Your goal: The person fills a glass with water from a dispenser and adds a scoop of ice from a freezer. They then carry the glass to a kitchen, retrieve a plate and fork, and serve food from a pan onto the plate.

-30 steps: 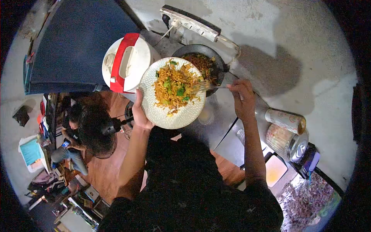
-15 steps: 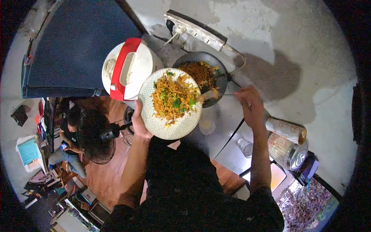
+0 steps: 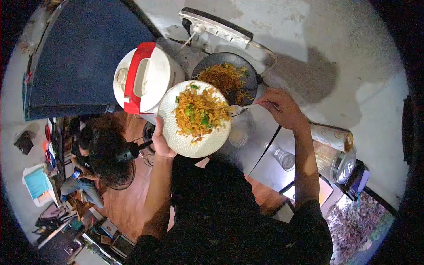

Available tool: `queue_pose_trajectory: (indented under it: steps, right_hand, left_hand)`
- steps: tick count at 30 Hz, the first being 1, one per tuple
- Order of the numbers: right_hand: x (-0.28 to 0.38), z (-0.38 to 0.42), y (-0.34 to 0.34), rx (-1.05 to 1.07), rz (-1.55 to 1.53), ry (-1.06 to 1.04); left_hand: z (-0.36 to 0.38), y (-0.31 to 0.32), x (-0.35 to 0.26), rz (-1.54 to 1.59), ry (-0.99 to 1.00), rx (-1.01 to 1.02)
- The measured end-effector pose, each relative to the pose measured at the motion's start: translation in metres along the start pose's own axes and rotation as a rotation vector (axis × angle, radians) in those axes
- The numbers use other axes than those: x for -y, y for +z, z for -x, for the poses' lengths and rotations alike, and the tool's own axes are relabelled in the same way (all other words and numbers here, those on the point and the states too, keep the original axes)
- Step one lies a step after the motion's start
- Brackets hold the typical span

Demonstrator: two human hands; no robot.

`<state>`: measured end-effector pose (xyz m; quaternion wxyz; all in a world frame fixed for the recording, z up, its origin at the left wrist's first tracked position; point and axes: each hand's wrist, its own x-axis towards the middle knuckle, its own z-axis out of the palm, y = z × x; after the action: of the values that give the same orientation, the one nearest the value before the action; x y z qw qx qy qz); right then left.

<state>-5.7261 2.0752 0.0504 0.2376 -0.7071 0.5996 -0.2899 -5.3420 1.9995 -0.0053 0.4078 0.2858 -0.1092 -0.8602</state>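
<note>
My left hand point(image 3: 163, 139) grips the edge of a white textured plate point(image 3: 210, 143), thumb on top. Fried noodles point(image 3: 194, 112) with green leaf pieces are heaped on it. In my closed right hand point(image 3: 281, 108) is a metal fork point(image 3: 243, 107), its tines at the right side of the heap. Just beyond the plate sits a dark frying pan point(image 3: 252, 90) with more noodles point(image 3: 224, 77) inside; the plate overlaps part of its near side in view.
A white rice cooker point(image 3: 165, 84) with a red handle stands left of the pan. A power strip point(image 3: 216, 28) is on the wall behind. To the right are a drinking glass point(image 3: 283, 159) and a lidded jar point(image 3: 342, 168). Lower left, a person point(image 3: 81, 176) sits behind a fan point(image 3: 110, 152).
My right hand has shifted slightly up and left with the fork. The fork, blurred before, now shows sharply at the plate's right side. The plate stays almost in place.
</note>
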Motion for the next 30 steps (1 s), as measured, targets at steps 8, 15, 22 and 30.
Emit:
queue_pose_trajectory:
  steps: [8, 15, 22, 30]
  right_hand:
    - [-0.047, 0.007, -0.001, 0.043, 0.353, 0.33]
    - [-0.085, -0.032, 0.036, 0.15, 0.651, 0.556]
    - [-0.097, -0.048, 0.103, 0.022, 0.509, 0.43]
    - [-0.119, -0.039, 0.121, -0.12, 0.0, 0.433]
  left_hand:
    - [0.011, -0.023, 0.005, -0.023, 0.096, -0.129]
    - [0.023, -0.033, 0.011, 0.001, 0.135, -0.173]
    - [0.032, -0.034, 0.015, -0.038, 0.177, -0.287]
    - [0.034, -0.04, 0.022, -0.054, 0.203, -0.32]
